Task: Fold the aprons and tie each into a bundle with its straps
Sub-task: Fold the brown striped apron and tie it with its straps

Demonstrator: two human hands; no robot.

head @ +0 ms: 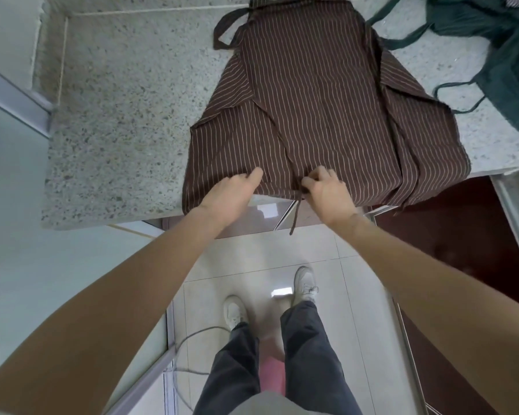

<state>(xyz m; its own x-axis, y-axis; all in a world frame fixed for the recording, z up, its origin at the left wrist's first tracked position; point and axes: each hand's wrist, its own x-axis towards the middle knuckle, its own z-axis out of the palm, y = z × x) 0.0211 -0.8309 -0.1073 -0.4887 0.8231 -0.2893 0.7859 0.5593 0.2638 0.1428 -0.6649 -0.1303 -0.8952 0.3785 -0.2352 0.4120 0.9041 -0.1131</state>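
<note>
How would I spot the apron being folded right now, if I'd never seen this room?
Find the speckled grey stone counter. The brown apron with thin pale stripes lies spread across it, both hands at its near hem. Its neighbour, a crumpled plain dark green apron at the far right, has no stripes.

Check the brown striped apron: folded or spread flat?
Partly folded. Both sides of the brown apron are turned in over its middle on the counter; not bundled, one strap hangs off the edge.

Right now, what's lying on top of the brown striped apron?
Both hands: the left hand rests flat, the right hand pinches a strap. The brown striped apron covers the counter beneath.
</note>
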